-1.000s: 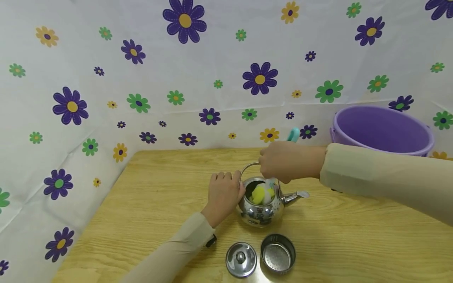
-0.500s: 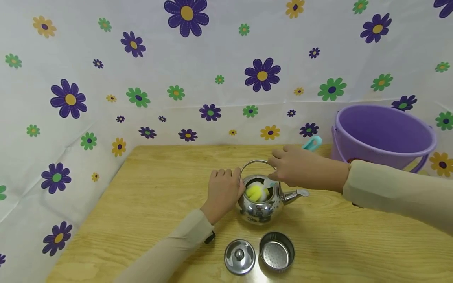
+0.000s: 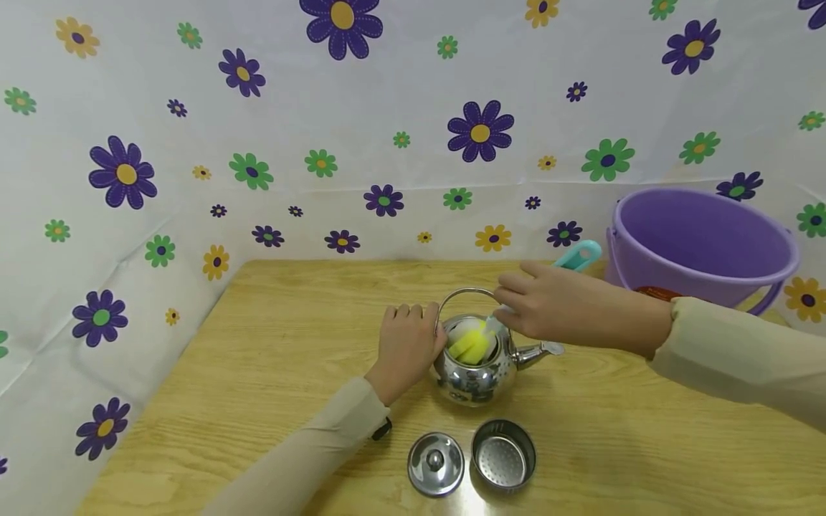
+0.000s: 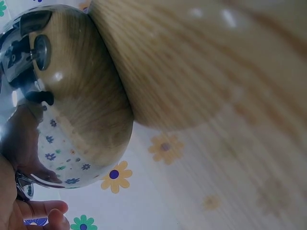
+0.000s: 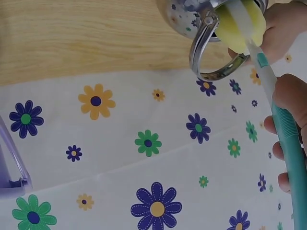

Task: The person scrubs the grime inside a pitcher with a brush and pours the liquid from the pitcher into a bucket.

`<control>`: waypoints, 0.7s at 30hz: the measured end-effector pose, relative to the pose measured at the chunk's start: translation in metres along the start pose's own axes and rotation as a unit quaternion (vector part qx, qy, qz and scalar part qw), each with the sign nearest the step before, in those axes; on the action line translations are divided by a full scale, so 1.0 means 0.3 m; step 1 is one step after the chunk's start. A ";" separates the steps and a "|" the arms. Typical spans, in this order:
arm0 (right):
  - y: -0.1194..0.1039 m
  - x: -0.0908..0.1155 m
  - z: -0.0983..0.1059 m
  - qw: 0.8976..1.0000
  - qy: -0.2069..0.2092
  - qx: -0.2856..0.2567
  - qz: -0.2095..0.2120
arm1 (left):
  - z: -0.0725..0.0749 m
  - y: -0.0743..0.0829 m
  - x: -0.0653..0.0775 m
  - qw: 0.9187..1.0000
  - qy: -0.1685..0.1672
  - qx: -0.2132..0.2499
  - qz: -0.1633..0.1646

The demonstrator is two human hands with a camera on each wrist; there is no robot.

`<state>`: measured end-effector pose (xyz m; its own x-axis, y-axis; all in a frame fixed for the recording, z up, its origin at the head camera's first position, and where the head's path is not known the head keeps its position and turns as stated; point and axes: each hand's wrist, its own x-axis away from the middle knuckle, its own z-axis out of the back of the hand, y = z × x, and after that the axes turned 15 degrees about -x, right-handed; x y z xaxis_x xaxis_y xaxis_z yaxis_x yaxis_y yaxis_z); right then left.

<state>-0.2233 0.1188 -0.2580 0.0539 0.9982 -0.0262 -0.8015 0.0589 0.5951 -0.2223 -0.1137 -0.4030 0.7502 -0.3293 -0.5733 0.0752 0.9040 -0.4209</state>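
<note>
A shiny steel kettle [image 3: 474, 385] stands on the table, lidless, with its spout to the right and its hoop handle [image 5: 199, 52] raised. My left hand [image 3: 408, 347] holds the kettle at its left side, by the foot of the handle, thumb close to the rim. In my right hand [image 3: 548, 304] is a sponge brush [image 5: 288, 143], gripped by its teal handle and slanting down to the left. The brush's yellow and white sponge head [image 3: 471, 345] sits in the kettle's mouth; its underside is hidden inside.
Near the front of the wooden table [image 3: 290, 344] lie a round steel lid [image 3: 435, 464] and, beside it, a perforated steel strainer cup [image 3: 503, 455]. A purple bucket [image 3: 710, 283] stands at the back right. Flower-printed sheeting [image 3: 290, 129] rises behind and at the left.
My right hand has moved right and turned, tilting the brush handle further to the right. The sponge head has shifted within the kettle's mouth. My left hand stays put on the kettle.
</note>
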 end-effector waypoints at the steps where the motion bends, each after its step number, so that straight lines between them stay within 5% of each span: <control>1: 0.001 0.001 0.002 1.000 0.002 -0.001 -0.001 | 0.000 0.000 -0.001 1.000 -0.001 0.001 0.001; 21: -0.004 0.045 0.029 0.999 0.020 -0.007 -0.042 | -0.005 0.001 -0.001 1.000 0.007 0.002 0.003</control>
<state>-0.2164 0.1320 -0.2520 0.0985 0.9893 -0.1074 -0.8034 0.1427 0.5782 -0.2236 -0.1137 -0.4039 0.7413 -0.3273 -0.5860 0.0735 0.9074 -0.4137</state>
